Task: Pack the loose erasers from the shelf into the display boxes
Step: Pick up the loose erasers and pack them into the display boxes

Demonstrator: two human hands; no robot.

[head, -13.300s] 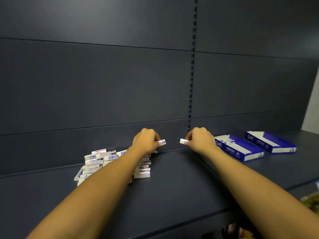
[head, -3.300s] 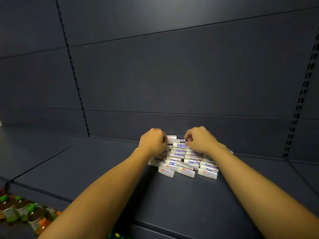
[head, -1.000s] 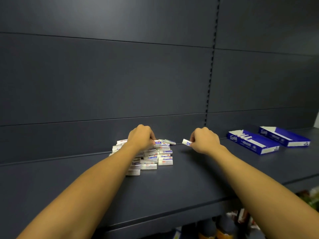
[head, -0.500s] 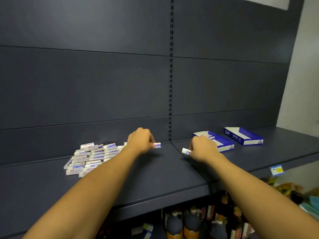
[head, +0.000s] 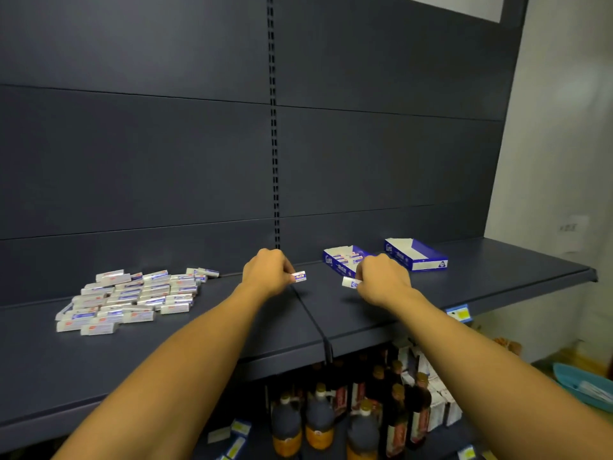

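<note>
A heap of loose white erasers [head: 132, 298] with blue and red labels lies on the dark shelf [head: 205, 346] at the left. My left hand [head: 267, 272] pinches one eraser [head: 299, 277] above the shelf's middle. My right hand [head: 383, 277] pinches another eraser [head: 350, 282] just in front of the nearer blue display box [head: 340, 260], which holds several erasers. A second blue display box [head: 416, 257] stands to its right; no erasers show in it.
The shelf's back wall is a dark panel with a slotted upright [head: 274, 180]. Below the shelf stand dark bottles [head: 331, 419] with orange labels. A price tag [head: 459, 313] hangs on the shelf's front edge. A teal tray [head: 583, 383] lies at the lower right.
Both hands, each with an eraser, have moved right from the heap toward the blue boxes. The view has swung right, so the heap now lies further left.
</note>
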